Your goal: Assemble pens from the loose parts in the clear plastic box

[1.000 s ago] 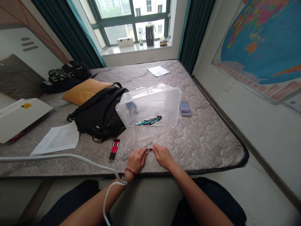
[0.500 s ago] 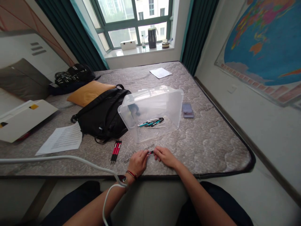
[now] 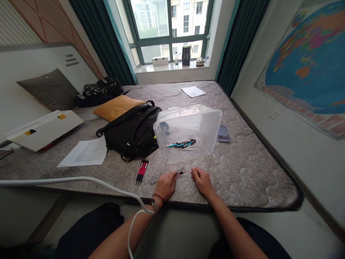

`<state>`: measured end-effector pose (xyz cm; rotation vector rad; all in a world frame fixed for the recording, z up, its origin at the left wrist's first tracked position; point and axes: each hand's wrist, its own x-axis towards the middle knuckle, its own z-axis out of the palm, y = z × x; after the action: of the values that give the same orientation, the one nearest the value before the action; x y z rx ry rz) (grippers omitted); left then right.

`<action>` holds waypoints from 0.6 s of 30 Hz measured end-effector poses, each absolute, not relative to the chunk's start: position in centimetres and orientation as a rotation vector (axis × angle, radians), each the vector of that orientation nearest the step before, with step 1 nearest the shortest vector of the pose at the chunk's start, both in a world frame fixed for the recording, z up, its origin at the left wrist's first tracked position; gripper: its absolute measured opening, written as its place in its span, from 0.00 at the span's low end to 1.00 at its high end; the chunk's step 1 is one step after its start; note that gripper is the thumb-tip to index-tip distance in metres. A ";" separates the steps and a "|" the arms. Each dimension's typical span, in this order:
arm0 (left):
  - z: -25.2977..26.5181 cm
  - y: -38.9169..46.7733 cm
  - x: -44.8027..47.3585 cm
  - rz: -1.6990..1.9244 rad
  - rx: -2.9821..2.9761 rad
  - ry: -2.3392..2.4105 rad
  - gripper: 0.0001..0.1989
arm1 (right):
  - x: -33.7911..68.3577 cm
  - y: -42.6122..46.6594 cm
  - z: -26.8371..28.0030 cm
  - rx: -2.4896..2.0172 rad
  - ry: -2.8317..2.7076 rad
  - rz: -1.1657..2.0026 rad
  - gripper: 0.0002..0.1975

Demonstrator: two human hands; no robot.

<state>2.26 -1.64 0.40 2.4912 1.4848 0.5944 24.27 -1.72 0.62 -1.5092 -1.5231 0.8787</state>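
My left hand [image 3: 166, 185] is closed around a red-and-black pen [image 3: 180, 173], whose end sticks out to the right between thumb and fingers. Across a small gap, my right hand [image 3: 201, 181] rests on the mattress with curled fingers; whatever they may hold is hidden. Left of my hands, several red-and-black pens [image 3: 142, 172] lie side by side. Beyond the hands, a clear plastic box [image 3: 207, 135] lies on its side, open toward me. Inside it is a loose pile of teal, black and white pens [image 3: 183, 144].
A black backpack [image 3: 132, 138] touches the box's left side. Printed paper [image 3: 86, 154] and a white case [image 3: 51, 129] lie farther left. A blurred bluish stack [image 3: 224, 133] sits right of the box. A white cable [image 3: 107, 185] crosses my left forearm.
My right hand has come away from the pen and moved right, leaving a gap. My left hand still holds the pen. The view has shifted left.
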 end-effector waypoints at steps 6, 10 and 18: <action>0.5 -1.8 2.1 0.707 2.336 1.535 0.16 | 29.6 -3.3 -0.7 -1.899 -1.561 -0.066 0.17; 0.8 -2.0 2.0 0.762 2.157 1.637 0.18 | 30.0 -3.6 -2.0 -2.078 -1.638 -0.299 0.21; 4.2 -0.4 -6.2 1.228 1.969 1.720 0.14 | 28.9 -3.4 -1.8 -2.159 -1.687 -0.387 0.21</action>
<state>-6.19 -0.42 4.16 1.9688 1.7204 1.2284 28.95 -3.37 -1.79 -2.1591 -1.6868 -0.3869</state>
